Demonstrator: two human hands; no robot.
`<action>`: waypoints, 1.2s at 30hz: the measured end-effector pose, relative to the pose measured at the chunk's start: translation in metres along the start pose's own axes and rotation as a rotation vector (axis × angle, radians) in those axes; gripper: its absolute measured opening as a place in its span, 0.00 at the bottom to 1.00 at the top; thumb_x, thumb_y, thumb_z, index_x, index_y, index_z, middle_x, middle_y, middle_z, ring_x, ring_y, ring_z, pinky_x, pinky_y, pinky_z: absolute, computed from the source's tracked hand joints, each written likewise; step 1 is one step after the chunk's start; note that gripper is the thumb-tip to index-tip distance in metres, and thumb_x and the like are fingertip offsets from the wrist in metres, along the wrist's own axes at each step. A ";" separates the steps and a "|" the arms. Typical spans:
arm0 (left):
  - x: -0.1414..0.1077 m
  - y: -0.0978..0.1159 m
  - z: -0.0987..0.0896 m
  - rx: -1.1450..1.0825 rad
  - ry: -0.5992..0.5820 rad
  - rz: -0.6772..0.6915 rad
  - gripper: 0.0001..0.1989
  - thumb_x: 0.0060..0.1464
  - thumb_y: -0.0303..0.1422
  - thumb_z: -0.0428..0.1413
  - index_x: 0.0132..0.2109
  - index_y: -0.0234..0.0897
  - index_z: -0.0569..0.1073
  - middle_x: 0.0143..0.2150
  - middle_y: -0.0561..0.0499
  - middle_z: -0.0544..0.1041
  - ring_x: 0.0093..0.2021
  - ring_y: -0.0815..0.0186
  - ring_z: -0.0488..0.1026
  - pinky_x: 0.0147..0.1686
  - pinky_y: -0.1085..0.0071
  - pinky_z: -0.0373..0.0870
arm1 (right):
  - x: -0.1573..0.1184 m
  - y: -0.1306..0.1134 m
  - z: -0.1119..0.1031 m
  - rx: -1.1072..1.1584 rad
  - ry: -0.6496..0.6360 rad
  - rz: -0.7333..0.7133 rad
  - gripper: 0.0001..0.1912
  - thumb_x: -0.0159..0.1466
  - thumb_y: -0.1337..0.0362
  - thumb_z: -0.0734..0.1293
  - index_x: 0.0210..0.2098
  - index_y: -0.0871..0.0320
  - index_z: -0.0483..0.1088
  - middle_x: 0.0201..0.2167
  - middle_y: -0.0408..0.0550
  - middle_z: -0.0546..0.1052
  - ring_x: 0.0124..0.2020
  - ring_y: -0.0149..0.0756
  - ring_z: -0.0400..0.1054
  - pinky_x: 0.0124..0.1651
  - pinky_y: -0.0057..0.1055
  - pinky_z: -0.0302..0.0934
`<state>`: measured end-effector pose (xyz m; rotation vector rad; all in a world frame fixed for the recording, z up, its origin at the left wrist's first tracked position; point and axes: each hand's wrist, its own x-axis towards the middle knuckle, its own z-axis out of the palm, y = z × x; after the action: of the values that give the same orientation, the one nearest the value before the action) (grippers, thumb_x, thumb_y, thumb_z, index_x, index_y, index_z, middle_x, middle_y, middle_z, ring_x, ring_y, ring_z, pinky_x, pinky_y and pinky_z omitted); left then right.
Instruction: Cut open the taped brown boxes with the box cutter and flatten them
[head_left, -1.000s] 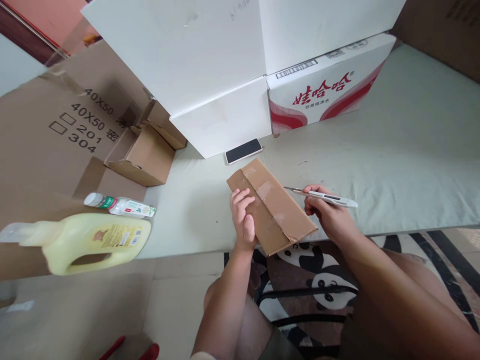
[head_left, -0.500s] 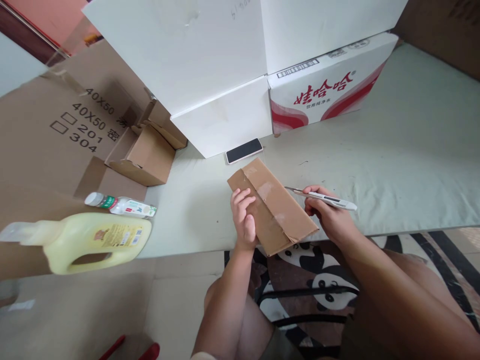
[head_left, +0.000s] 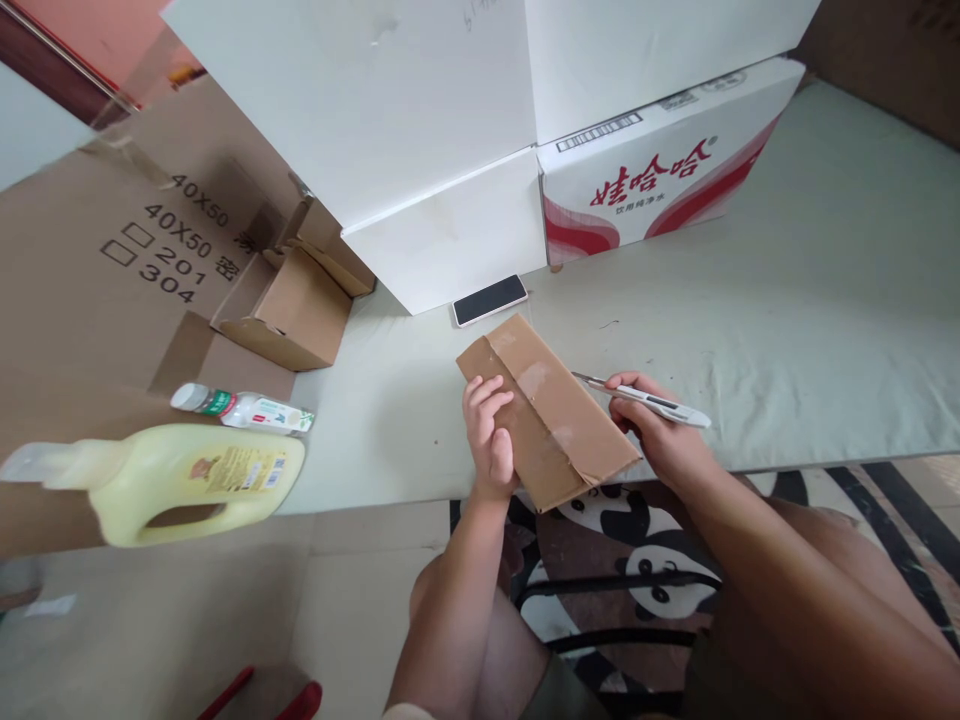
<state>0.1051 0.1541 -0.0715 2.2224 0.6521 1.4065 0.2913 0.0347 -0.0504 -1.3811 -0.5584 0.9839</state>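
Note:
A small brown cardboard box (head_left: 555, 415) with a seam along its face and pale tape marks is tilted at the table's front edge. My left hand (head_left: 491, 435) grips its left side, fingers curled over the face. In my right hand (head_left: 649, 415) is a white utility knife (head_left: 667, 407), pinched between thumb and fingers. The knife's metal tip points left, close to the box's upper right edge; whether it touches cannot be made out. Behind the box, a phone (head_left: 490, 300) lies dark screen up.
White boxes (head_left: 450, 230) and a red-and-white printed carton (head_left: 652, 190) stand at the back of the table (head_left: 825, 330). To the left are an open cardboard box (head_left: 300, 310), a small bottle (head_left: 247, 410) and a yellow jug (head_left: 202, 480).
Almost nothing differs. The knife is tilted slightly more in my right hand, and the view has shifted a little.

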 end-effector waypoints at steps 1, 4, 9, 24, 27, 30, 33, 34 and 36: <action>0.000 0.000 0.000 0.002 0.001 0.001 0.20 0.68 0.44 0.40 0.51 0.41 0.72 0.56 0.43 0.75 0.65 0.53 0.65 0.66 0.47 0.60 | 0.000 0.000 0.000 -0.003 0.001 0.003 0.10 0.57 0.61 0.66 0.38 0.54 0.69 0.22 0.38 0.66 0.25 0.31 0.59 0.29 0.29 0.53; 0.000 0.000 0.001 -0.001 0.007 0.006 0.20 0.68 0.44 0.40 0.51 0.41 0.72 0.56 0.43 0.75 0.65 0.53 0.65 0.65 0.47 0.60 | 0.000 -0.002 0.001 -0.018 0.006 0.011 0.10 0.56 0.60 0.66 0.39 0.54 0.68 0.22 0.38 0.66 0.24 0.30 0.59 0.28 0.29 0.52; 0.000 0.000 0.001 0.004 0.003 0.003 0.20 0.69 0.44 0.39 0.51 0.41 0.72 0.56 0.43 0.75 0.64 0.54 0.66 0.66 0.47 0.59 | -0.002 -0.005 0.004 -0.039 0.017 0.036 0.12 0.56 0.59 0.66 0.39 0.55 0.68 0.21 0.38 0.65 0.23 0.30 0.58 0.26 0.28 0.49; 0.000 -0.001 0.001 -0.027 0.001 0.000 0.20 0.69 0.44 0.40 0.52 0.41 0.72 0.56 0.43 0.75 0.64 0.53 0.66 0.67 0.47 0.58 | -0.002 0.003 0.002 -0.045 -0.008 0.064 0.13 0.58 0.57 0.68 0.41 0.53 0.67 0.22 0.36 0.65 0.22 0.28 0.54 0.24 0.27 0.45; 0.000 0.000 0.001 -0.036 -0.001 0.000 0.20 0.69 0.43 0.40 0.52 0.41 0.72 0.56 0.43 0.75 0.64 0.54 0.66 0.67 0.47 0.58 | -0.003 0.001 0.003 -0.042 -0.004 0.075 0.13 0.57 0.57 0.67 0.40 0.54 0.67 0.21 0.36 0.65 0.22 0.28 0.55 0.24 0.27 0.46; 0.000 0.001 0.001 -0.053 0.002 -0.002 0.19 0.69 0.43 0.41 0.52 0.41 0.72 0.56 0.43 0.74 0.65 0.54 0.65 0.67 0.48 0.58 | -0.003 -0.001 0.004 -0.038 0.010 0.085 0.12 0.57 0.58 0.67 0.39 0.54 0.67 0.21 0.36 0.65 0.21 0.28 0.55 0.24 0.28 0.46; 0.000 0.001 0.000 -0.050 -0.001 -0.005 0.20 0.69 0.43 0.40 0.52 0.41 0.72 0.57 0.43 0.74 0.65 0.54 0.64 0.67 0.48 0.58 | -0.002 -0.002 0.005 -0.046 0.027 0.056 0.11 0.57 0.59 0.66 0.38 0.54 0.68 0.21 0.36 0.65 0.22 0.28 0.56 0.25 0.28 0.48; 0.000 0.001 0.000 -0.048 -0.003 -0.005 0.20 0.69 0.43 0.40 0.52 0.41 0.72 0.57 0.43 0.74 0.65 0.54 0.65 0.67 0.48 0.58 | -0.001 -0.002 0.004 -0.048 0.031 0.039 0.10 0.57 0.59 0.66 0.38 0.55 0.68 0.21 0.36 0.65 0.22 0.28 0.56 0.26 0.29 0.48; 0.000 0.001 0.001 -0.046 -0.008 -0.004 0.20 0.69 0.43 0.40 0.52 0.41 0.72 0.57 0.43 0.74 0.65 0.54 0.65 0.67 0.47 0.58 | 0.002 0.001 0.004 -0.058 0.047 -0.007 0.10 0.57 0.60 0.66 0.38 0.54 0.68 0.21 0.37 0.66 0.22 0.29 0.57 0.27 0.29 0.51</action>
<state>0.1060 0.1528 -0.0711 2.1892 0.6153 1.3967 0.2893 0.0384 -0.0510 -1.4497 -0.5599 0.9335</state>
